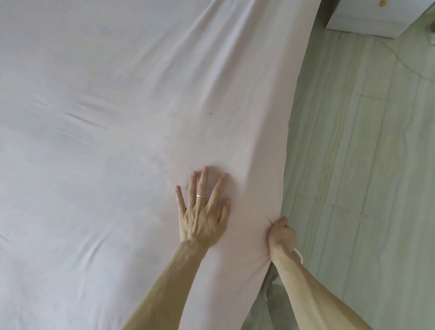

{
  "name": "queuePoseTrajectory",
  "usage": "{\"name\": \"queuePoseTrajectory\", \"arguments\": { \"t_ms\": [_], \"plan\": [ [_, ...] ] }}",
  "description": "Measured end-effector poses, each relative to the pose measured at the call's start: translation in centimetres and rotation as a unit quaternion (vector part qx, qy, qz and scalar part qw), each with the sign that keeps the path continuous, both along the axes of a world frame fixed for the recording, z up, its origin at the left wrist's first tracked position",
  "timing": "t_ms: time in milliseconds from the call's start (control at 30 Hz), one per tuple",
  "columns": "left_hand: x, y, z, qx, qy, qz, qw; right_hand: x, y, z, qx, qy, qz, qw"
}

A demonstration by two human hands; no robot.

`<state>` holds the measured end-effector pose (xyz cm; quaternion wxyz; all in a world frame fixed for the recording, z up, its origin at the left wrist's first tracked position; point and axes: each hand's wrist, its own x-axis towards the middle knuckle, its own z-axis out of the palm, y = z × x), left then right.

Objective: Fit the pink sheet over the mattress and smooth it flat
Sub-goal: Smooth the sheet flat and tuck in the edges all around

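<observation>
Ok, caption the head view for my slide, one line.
Left hand presses flat on the pink sheet while the right hand grips its bunched side edge.

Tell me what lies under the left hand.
Under the left hand only the sheet shows; the hand rests flat on it. The mattress beneath is covered and cannot be seen.

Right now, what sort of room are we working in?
Most likely a bedroom: the pink sheet spread wide and wrapped down over a thick edge, pale plank floor beside it, and a white cabinet with a knob at the far end.
</observation>
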<state>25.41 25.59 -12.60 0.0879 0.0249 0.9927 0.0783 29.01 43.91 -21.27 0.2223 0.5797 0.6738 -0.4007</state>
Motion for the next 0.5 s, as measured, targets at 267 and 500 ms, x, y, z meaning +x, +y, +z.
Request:
{"name": "queuePoseTrajectory", "arguments": {
  "t_ms": [267, 500],
  "plan": [
    [-7.6, 2.3, 0.8, -0.004, -0.060, 0.009, 0.998, -7.0, 2.7, 1.0, 0.012, 0.042, 0.006, 0.999],
    [-14.8, 5.1, 2.4, 0.014, -0.035, 0.078, 0.996, -19.4, 0.8, 8.1, 0.100, 0.389, 0.434, 0.806]
  ]
}}
